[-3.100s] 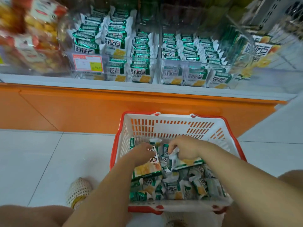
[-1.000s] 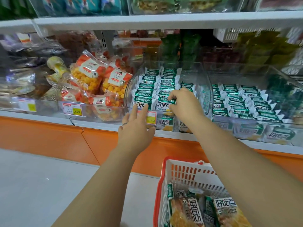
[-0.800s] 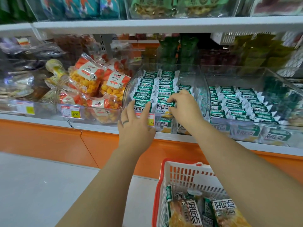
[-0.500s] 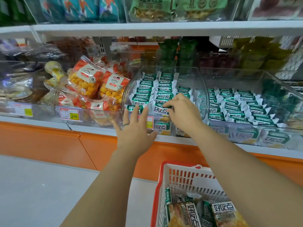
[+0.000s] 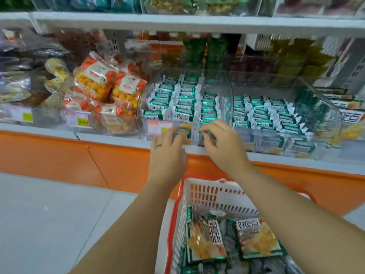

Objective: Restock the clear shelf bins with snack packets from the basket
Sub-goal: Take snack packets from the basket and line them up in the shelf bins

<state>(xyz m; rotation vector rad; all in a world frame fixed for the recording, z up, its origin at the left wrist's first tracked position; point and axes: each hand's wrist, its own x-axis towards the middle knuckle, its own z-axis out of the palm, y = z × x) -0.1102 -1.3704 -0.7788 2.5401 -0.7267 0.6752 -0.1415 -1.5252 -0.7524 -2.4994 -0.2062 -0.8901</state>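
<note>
Shelving fills the upper half of our view, a white-edged shelf [image 5: 118,138] over an orange base. Straight ahead at twelve o'clock sits the clear bin [image 5: 144,127] we are working on. Its green-and-white snack packets [image 5: 183,101] stand on edge in three rows, and the row at one o'clock stops short of the back. Our left grip [image 5: 167,153] hovers at the bin's front wall, fingers fairly straight and holding nothing we can see. Our right grip [image 5: 223,147] is just beside it at three o'clock with fingers curled toward the same wall, and blur hides whether it pinches a packet or is bare. The basket [image 5: 209,192] waits at six o'clock below our wrists, with large packets [image 5: 256,238] lying flat on top of smaller ones. We judge the step to be squaring up the front of the rows before fetching more. To do it well, we should brace a row with flat left fingers and slip each new packet in on edge with the right. Its print should face the same way as its neighbours, and the short row gets fed first. The large packets look too big for this bin and probably belong elsewhere.
</note>
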